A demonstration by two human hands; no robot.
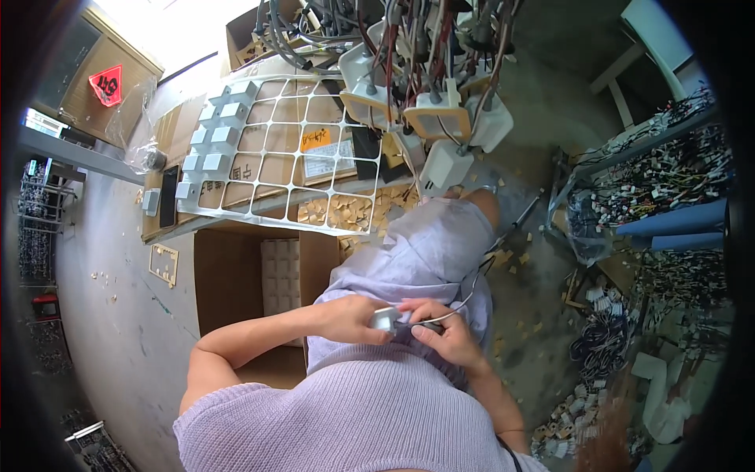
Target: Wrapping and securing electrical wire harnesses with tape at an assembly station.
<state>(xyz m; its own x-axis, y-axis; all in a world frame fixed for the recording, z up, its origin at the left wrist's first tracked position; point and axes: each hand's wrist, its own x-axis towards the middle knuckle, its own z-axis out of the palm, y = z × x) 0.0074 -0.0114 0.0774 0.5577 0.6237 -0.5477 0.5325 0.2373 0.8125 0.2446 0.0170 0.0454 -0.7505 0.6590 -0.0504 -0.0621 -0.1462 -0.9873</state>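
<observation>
In front of my waist, my left hand [355, 317] closes around a small white plastic housing [384, 319]. Close beside it, the fingers of my right hand [447, 334] are wrapped round a slim dark piece [430, 325]. A thin pale cable [469, 297] runs from there up to the right. The dark piece's tip is at the housing; whether it touches or enters it I cannot tell. Ahead to the left, a white plastic grid tray [270, 153] lies on the cardboard-covered bench, with several white housings [223, 134] along its left side.
White plugs [446, 166] with cables hang in a cluster ahead. A black phone [168, 195] lies on the bench's left end, above an open cardboard box [228, 275]. Wire bundles [653, 189] fill a rack at right; loose white parts [578, 417] are piled at lower right.
</observation>
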